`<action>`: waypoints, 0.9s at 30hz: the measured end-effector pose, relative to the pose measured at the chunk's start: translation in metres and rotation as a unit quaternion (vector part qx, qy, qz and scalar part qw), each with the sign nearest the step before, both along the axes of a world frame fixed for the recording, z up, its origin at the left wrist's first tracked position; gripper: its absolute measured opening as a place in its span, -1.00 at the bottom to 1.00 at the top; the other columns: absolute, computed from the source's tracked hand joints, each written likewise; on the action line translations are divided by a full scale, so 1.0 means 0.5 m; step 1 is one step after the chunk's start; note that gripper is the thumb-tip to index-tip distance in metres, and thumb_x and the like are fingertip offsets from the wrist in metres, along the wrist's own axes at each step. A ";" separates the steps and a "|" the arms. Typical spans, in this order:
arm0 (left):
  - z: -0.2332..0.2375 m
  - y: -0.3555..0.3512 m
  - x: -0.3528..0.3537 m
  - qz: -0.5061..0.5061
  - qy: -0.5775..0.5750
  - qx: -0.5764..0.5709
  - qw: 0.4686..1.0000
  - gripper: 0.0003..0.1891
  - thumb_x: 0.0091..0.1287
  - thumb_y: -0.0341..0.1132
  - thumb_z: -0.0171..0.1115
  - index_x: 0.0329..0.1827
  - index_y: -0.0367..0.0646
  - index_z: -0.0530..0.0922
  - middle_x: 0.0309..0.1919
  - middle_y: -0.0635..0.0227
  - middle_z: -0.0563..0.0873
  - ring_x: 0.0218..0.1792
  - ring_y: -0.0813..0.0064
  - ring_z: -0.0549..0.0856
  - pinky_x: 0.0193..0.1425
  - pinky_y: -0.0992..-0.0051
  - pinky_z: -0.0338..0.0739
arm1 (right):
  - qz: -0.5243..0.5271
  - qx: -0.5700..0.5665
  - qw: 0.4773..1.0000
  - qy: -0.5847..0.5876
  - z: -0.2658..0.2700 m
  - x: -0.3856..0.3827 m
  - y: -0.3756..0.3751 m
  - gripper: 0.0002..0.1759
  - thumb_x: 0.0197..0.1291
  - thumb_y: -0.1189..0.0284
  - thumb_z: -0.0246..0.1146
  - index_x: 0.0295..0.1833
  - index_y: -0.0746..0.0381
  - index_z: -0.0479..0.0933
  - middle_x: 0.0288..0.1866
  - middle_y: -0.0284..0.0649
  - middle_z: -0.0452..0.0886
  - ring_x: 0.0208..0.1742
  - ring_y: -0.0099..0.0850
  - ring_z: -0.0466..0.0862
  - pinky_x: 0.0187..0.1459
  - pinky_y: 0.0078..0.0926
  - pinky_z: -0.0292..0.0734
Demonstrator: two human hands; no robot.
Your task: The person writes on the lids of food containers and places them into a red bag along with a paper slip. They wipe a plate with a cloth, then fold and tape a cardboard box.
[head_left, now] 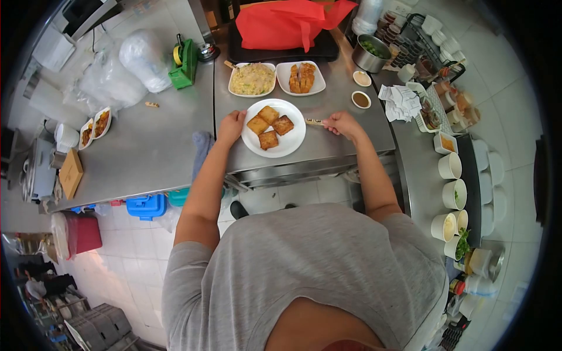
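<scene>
A round white plate with several browned square fried pieces lies near the steel counter's front edge. My left hand is closed at its left rim, fingertips touching the plate. In my right hand, just right of the plate, is a small wooden clothespin with dark markings. Behind the plate stand a white dish of fried rice, with a similar clip at its corner, and a white dish of sliced fried cutlet. Two small sauce cups sit to their right.
A red bag rests on a black tray at the back. A green tape dispenser and plastic bags are back left. On the right are a metal pot, paper slips and several white tubs.
</scene>
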State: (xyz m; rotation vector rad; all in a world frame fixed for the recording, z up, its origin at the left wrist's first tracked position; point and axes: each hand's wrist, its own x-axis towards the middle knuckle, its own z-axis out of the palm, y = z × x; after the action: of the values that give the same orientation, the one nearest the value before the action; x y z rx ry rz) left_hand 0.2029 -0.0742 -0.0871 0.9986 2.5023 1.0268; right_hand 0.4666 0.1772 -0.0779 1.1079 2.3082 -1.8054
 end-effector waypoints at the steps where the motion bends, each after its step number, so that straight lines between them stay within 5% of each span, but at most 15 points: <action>1: -0.003 0.010 -0.009 -0.019 0.024 -0.026 0.999 -0.59 0.33 -0.03 0.00 -0.24 -0.25 0.59 -0.31 -0.05 0.64 -0.21 -0.04 0.61 -0.13 0.14 0.47 | 0.015 -0.001 1.000 -0.011 0.002 0.001 0.000 -0.76 0.15 0.33 0.28 -0.39 0.31 0.54 -0.58 -0.38 0.48 -0.62 -0.64 0.38 -0.62 -0.67 0.24; 4: -0.009 0.029 -0.028 -0.067 0.104 -0.094 0.988 -0.59 0.33 -0.03 -0.01 -0.30 -0.23 0.59 -0.34 -0.06 0.64 -0.24 -0.04 0.61 -0.14 0.10 0.48 | 0.041 -0.009 0.999 0.002 -0.007 -0.020 -0.021 -0.75 0.16 0.31 0.26 -0.39 0.30 0.54 -0.58 -0.36 0.49 -0.65 -0.63 0.37 -0.64 -0.65 0.25; 10: -0.068 0.015 -0.054 0.116 0.192 0.060 0.973 -0.59 0.34 -0.05 -0.01 -0.41 -0.22 0.60 -0.45 -0.02 0.64 -0.37 -0.07 0.62 -0.28 0.12 0.50 | -0.109 -0.062 0.992 0.013 0.019 -0.005 -0.071 -0.59 0.17 0.14 0.25 -0.33 0.34 0.50 -0.55 -0.24 0.54 -0.57 -0.51 0.56 -0.58 -0.65 0.43; 15: 0.056 -0.109 0.040 0.247 0.198 0.023 0.948 -0.70 0.29 -0.12 0.08 -0.37 -0.19 0.60 -0.49 0.06 0.63 -0.40 -0.03 0.60 -0.32 0.18 0.48 | -0.095 -0.243 0.964 0.048 0.027 0.026 -0.171 -0.62 0.20 0.20 0.21 -0.20 0.35 0.39 -0.44 -0.09 0.57 -0.41 -0.31 0.68 -0.44 -0.48 0.61; 17: 0.044 -0.175 0.065 0.181 0.348 0.099 0.915 -0.79 0.20 -0.21 0.19 -0.23 -0.16 0.58 -0.37 0.12 0.60 -0.29 0.01 0.57 -0.20 0.19 0.45 | -0.097 -0.285 0.950 0.087 0.015 0.005 -0.208 -0.68 0.20 0.29 0.21 -0.20 0.34 0.35 -0.39 -0.05 0.58 -0.38 -0.26 0.69 -0.40 -0.42 0.64; 20: 0.005 -0.251 0.118 0.255 0.319 -0.033 0.912 -0.76 0.15 -0.33 0.20 -0.12 -0.17 0.54 -0.25 0.09 0.56 -0.18 -0.03 0.53 -0.13 0.19 0.43 | -0.122 -0.296 0.938 0.130 -0.019 -0.034 -0.249 -0.77 0.19 0.43 0.19 -0.22 0.34 0.32 -0.35 0.00 0.58 -0.36 -0.23 0.69 -0.38 -0.36 0.66; 27: -0.043 -0.403 0.063 0.315 0.268 -0.037 0.910 -0.81 0.20 -0.36 0.14 -0.16 -0.21 0.50 -0.29 0.05 0.55 -0.27 -0.02 0.56 -0.24 0.17 0.45 | -0.094 -0.293 0.945 0.110 -0.022 -0.133 -0.315 -0.85 0.21 0.53 0.10 -0.17 0.36 0.32 -0.33 0.02 0.59 -0.34 -0.22 0.69 -0.33 -0.37 0.66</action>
State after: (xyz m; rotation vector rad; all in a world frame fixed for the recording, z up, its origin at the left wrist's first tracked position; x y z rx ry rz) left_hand 0.2344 -0.2756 -0.1084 0.4775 3.4279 0.8687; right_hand 0.4001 0.0196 -0.0887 1.0851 1.5829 -2.5572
